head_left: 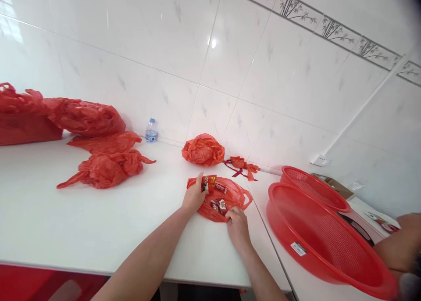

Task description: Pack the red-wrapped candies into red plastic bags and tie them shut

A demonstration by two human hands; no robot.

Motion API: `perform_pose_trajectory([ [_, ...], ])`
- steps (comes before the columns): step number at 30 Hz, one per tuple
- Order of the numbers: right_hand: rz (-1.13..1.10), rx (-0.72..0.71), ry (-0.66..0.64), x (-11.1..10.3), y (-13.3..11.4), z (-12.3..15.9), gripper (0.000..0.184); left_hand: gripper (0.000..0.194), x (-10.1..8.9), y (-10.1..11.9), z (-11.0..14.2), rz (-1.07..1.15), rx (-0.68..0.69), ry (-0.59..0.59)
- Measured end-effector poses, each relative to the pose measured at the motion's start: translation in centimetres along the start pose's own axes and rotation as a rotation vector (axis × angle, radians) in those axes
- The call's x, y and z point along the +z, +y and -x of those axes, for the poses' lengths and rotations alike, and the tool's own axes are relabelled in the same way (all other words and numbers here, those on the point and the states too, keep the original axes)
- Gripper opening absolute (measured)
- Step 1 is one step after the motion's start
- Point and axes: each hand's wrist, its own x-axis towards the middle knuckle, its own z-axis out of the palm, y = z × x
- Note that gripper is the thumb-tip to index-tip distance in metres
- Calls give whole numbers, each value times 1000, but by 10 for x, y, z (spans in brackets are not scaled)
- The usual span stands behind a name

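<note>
A red plastic bag (236, 188) lies opened on the white table, several small dark-red packets (219, 206) showing inside it. My left hand (195, 195) is closed on a red and yellow packet (209, 183) over the bag's left side. At the bag's near right edge, my right hand (237, 224) pinches the plastic, its fingers curled. Just behind sits a bunched red plastic bag (203, 150). Torn scraps of red plastic and dark-red ribbon (242, 166) lie to its right.
Two red plastic baskets (324, 231) stand on the right, near another person's arm (399, 244). A tied red bag (110, 169) and larger red bags (85, 116) lie on the left of the white table (98, 231). A water bottle (151, 131) stands by the tiled wall.
</note>
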Motion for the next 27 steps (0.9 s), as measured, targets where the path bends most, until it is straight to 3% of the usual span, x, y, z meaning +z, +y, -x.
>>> perform_pose_trajectory([
  [11,-97,33,30,-6,0,-2,26,77,-4,-5,2,6,-8,17],
  [18,-10,-133,10,-20,-28,4,12,74,-6,-2,2,-11,8,56],
  [20,62,-153,17,-23,-34,4,24,73,-7,-2,1,-22,-2,56],
  [24,173,-125,79,-28,-37,-16,28,72,-8,0,-2,-31,-25,47],
  [27,124,-107,96,-28,-37,-46,28,72,-8,2,-4,-39,-29,41],
])
